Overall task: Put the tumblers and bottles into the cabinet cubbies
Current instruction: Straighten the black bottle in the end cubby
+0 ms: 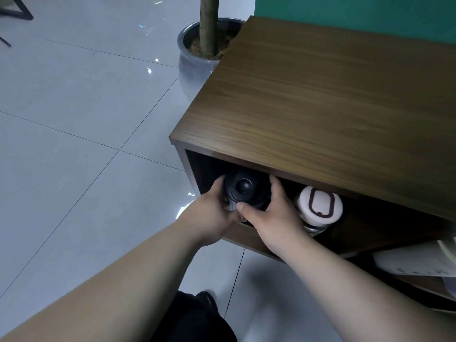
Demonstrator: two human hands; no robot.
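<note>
A dark tumbler (pixel 243 187) with a round black knob on its lid stands at the left end of the top cubby of the brown wooden cabinet (pixel 320 99). My left hand (pixel 212 213) grips its left side and my right hand (pixel 269 213) wraps its right side, thumb on the front. Just right of my right hand, in the same cubby, stands a white-lidded bottle (pixel 319 204) with a dark loop handle on its cap. The lower bodies of both vessels are hidden by my hands and the cubby edge.
A grey plant pot (pixel 197 58) with a trunk stands on the tiled floor behind the cabinet's left corner. White papers (pixel 414 260) lie on a lower shelf at the right. A green wall rises behind the cabinet. My dark shoe shows at the bottom.
</note>
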